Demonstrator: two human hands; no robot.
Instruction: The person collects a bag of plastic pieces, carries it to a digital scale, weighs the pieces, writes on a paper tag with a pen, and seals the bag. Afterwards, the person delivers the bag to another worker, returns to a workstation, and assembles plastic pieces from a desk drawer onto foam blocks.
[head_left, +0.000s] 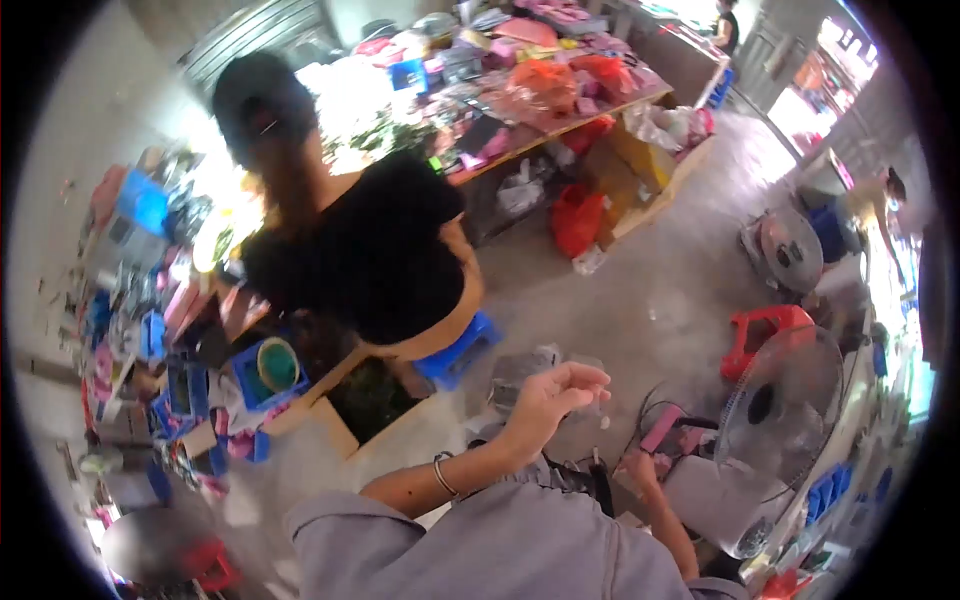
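Note:
My left hand [560,395] is raised in front of my body, its fingers bent and drawn together; whether anything small is between them cannot be made out. A bracelet circles that wrist. Down at the right, my right hand [640,468] is beside a pink object [662,428] near the base of a standing fan [775,400]; its fingers are too small and blurred to read. Below my left hand, a clear plastic bag [520,378] lies on the floor.
A person in a black top [370,250] sits on a blue stool [458,350] at the left. Beside them is an open cardboard box [375,400]. A cluttered table [560,130] stands behind. A red stool [760,335] and another fan [790,250] are at the right.

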